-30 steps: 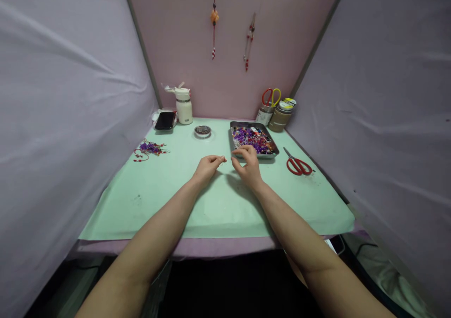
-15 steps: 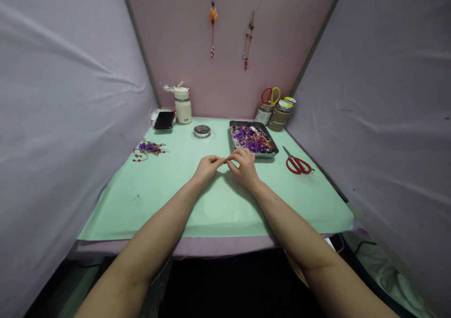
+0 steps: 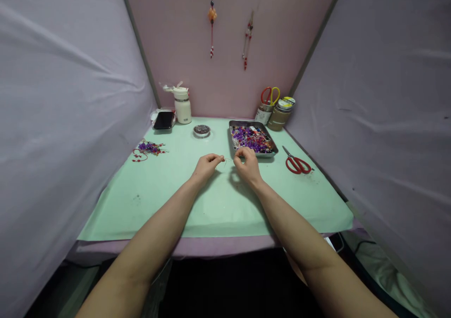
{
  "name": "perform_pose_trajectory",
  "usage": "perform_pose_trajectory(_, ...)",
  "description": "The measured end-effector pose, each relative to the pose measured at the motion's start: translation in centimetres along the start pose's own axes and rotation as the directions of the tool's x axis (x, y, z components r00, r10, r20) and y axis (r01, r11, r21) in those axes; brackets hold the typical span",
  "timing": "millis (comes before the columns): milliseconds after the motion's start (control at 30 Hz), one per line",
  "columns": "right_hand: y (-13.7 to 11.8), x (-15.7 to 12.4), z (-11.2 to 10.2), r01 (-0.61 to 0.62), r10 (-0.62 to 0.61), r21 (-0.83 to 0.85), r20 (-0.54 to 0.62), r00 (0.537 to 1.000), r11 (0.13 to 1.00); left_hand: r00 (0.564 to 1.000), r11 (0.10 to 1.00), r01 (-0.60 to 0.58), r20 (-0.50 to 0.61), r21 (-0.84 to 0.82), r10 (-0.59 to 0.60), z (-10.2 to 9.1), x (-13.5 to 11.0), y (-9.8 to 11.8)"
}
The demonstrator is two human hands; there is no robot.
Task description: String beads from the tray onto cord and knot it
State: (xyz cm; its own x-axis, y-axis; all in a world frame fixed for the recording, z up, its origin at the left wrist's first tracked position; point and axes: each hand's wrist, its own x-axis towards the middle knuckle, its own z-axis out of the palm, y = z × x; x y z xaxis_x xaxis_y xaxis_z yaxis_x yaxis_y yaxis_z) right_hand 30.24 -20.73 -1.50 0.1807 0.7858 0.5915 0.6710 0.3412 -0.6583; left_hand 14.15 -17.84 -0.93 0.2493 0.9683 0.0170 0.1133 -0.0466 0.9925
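Observation:
Over the middle of the green tabletop, my left hand (image 3: 207,166) pinches a thin cord (image 3: 226,160) between thumb and forefinger. A small dark reddish bit, perhaps a bead, shows at its fingertips. The cord's fine strands reach across the short gap toward my right hand (image 3: 247,164). That hand is closed in a pinch, its fingertips at the cord's far end, just in front of the bead tray. How much of the cord lies inside the right fingers is hidden. The metal tray (image 3: 259,155) holds many purple, red and clear beads (image 3: 252,139).
Red-handled scissors (image 3: 298,165) lie to the right. Finished-looking beaded strings (image 3: 151,147) sit at left, near a phone (image 3: 164,120) and a white bottle (image 3: 182,107). A round spool (image 3: 201,130) and two jars, one brown (image 3: 279,117), stand farther back. Beaded pendants (image 3: 212,15) hang behind.
My hands were together at the fingertips; now they are a little apart, the right one having shifted right. A stretch of thin cord shows between them.

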Motion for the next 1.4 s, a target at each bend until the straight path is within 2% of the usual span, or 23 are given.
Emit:
perform_pose_trajectory(200,0.1,0.2,-0.3,-0.015,0.013,0.092,0.025,1.0,0.996,1.0,1.0,-0.002,0.004,-0.026,0.002,0.0,0.0,0.0)
perform_pose_trajectory(367,0.0,0.2,-0.2,-0.02,-0.02,0.213,0.184,0.983,0.977,1.0,1.0,-0.018,0.015,-0.001,0.018,0.0,-0.1,0.1)
perform_pose_trajectory(500,0.2,-0.1,0.1,-0.062,0.016,0.187,0.237,0.971,0.98,0.999,0.999,-0.037,0.01,0.04,0.036,0.1,-0.2,0.4)
perform_pose_trajectory(633,0.5,-0.1,0.0,-0.065,0.032,0.17,0.186,0.982,0.983,0.999,0.999,-0.022,0.029,0.046,0.021,0.0,-0.3,0.5)
perform_pose_trajectory(767,0.8,0.3,-0.6,-0.094,0.089,0.157,0.037,0.995,0.983,0.999,0.999,-0.025,0.022,0.028,0.024,-0.3,-0.1,0.4)
perform_pose_trajectory(867,1.0,0.4,-0.8,-0.151,0.153,0.035,-0.06,0.986,0.988,1.0,1.0,-0.022,0.007,0.007,0.022,-0.4,0.1,0.2)
perform_pose_trajectory(933,0.8,0.4,-0.8,-0.183,0.178,-0.071,-0.075,0.981,0.981,1.0,1.0,-0.018,0.001,0.007,0.018,-0.4,0.1,0.2)
perform_pose_trajectory(1033,0.3,0.1,-0.6,-0.115,0.118,-0.104,0.014,0.993,0.988,1.0,1.0,-0.015,0.011,0.017,0.015,-0.4,0.0,0.3)
perform_pose_trajectory(1133,-0.3,-0.2,-0.2,0.009,-0.012,0.016,0.185,0.983,1.0,0.999,0.999,-0.029,0.034,0.021,0.028,-0.3,-0.2,0.4)
perform_pose_trajectory(1200,-0.5,-0.4,0.1,0.025,-0.045,0.08,0.256,0.966,0.996,0.998,0.998,-0.048,0.051,0.031,0.047,-0.3,-0.2,0.3)
perform_pose_trajectory(1300,-0.6,-0.4,0.3,-0.01,-0.024,0.118,0.282,0.959,0.993,0.995,0.996,-0.062,0.079,0.058,0.058,-0.2,-0.1,0.2)
perform_pose_trajectory(1400,-0.3,-0.2,0.1,-0.076,0.041,0.147,0.231,0.972,0.986,0.994,0.996,-0.085,0.068,0.024,0.083,-0.3,0.2,0.1)
